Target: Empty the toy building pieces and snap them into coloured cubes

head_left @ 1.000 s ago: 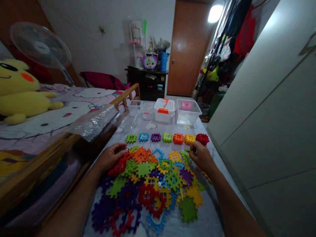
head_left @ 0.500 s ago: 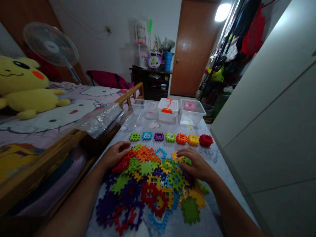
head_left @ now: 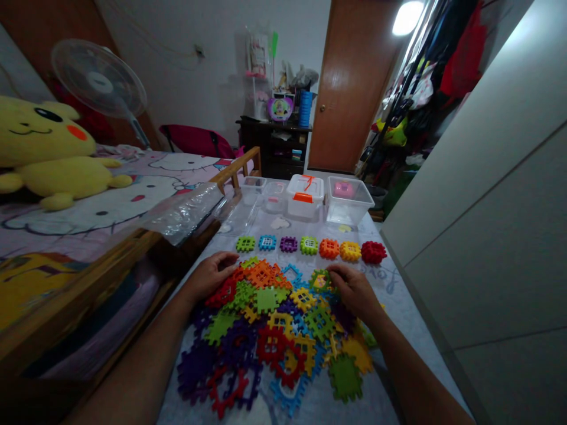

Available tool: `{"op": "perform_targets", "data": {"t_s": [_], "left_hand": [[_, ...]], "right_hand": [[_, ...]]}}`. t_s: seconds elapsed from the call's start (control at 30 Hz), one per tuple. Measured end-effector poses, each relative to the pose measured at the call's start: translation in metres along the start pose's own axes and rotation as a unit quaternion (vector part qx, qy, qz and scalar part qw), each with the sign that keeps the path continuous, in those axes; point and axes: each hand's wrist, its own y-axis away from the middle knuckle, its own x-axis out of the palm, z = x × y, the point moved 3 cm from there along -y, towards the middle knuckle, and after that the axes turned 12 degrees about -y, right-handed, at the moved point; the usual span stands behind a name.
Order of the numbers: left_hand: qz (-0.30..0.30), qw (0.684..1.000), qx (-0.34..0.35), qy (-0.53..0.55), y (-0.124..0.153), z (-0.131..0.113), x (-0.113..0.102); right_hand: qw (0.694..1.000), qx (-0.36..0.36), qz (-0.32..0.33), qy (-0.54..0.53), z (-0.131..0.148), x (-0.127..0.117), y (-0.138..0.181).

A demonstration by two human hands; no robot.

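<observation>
Multicoloured notched plastic tiles (head_left: pixel 274 330) lie heaped, overlapping, on the table (head_left: pixel 401 307).

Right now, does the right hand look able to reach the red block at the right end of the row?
Probably yes. The right hand rests at the far edge of the pile, and only bare tablecloth lies between it and the red block.

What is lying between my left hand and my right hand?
Head view: the far edge of the tile pile, with orange tiles by the left hand, a blue frame tile midway, a green tile by the right hand.
</observation>
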Motion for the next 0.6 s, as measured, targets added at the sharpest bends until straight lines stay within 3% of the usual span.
{"op": "perform_targets", "data": {"t_s": [0.1, 0.2, 0.47, 0.6], "left_hand": [[0.008, 1.0, 0.008, 0.004, -0.001, 0.003, 0.001], [0.01, 1.0, 0.01, 0.0, -0.002, 0.005, 0.002], [0.021, 1.0, 0.002, -0.008, -0.002, 0.007, 0.002], [0.023, 1.0, 0.003, -0.015, -0.001, 0.005, 0.001]], "right_hand": [[0.994, 0.061, -0.073, -0.051, -0.014, -0.017, -0.003], [0.99, 0.102, -0.089, -0.046, -0.026, -0.031, -0.005], [0.988, 0.1, -0.031, 0.116, -0.035, -0.046, -0.005], [0.986, 0.069, 0.045, 0.148, -0.03, -0.044, -0.002]]}}
